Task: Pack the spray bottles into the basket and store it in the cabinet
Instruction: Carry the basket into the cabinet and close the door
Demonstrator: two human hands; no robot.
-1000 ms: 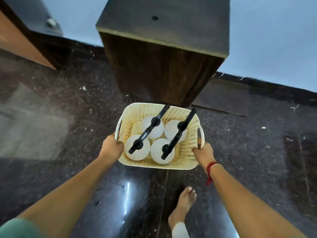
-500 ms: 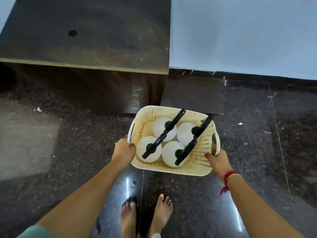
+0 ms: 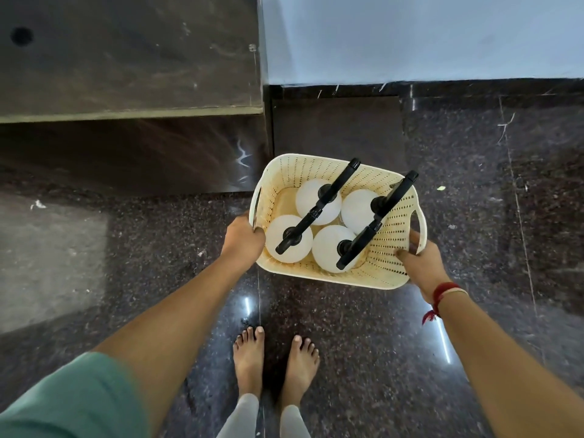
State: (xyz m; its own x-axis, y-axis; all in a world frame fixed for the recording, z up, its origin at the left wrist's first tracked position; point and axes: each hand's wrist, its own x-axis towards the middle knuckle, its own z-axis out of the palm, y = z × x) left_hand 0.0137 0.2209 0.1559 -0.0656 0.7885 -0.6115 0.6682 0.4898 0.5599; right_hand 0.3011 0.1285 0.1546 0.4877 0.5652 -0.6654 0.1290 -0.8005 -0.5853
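Observation:
A cream perforated plastic basket [image 3: 392, 245] hangs in the air in front of me, above the dark floor. Inside it stand several white spray bottles [image 3: 286, 238] with black trigger heads, seen from above. My left hand [image 3: 241, 238] grips the basket's left rim by the handle slot. On the other side, my right hand [image 3: 418, 260] grips the right rim beside the handle loop. The dark wooden cabinet [image 3: 126, 58] stands at the upper left, its front face close to the basket's far left corner; no open door shows.
The floor is polished dark speckled stone [image 3: 474, 184], with a pale blue wall [image 3: 410, 36] behind. My bare feet [image 3: 275, 358] stand together below the basket. A lighter patch of floor [image 3: 47, 263] lies to the left.
The view has swung right and closer: the cabinet has shifted to the left of the frame. The basket stays held in both hands, and my feet have come together.

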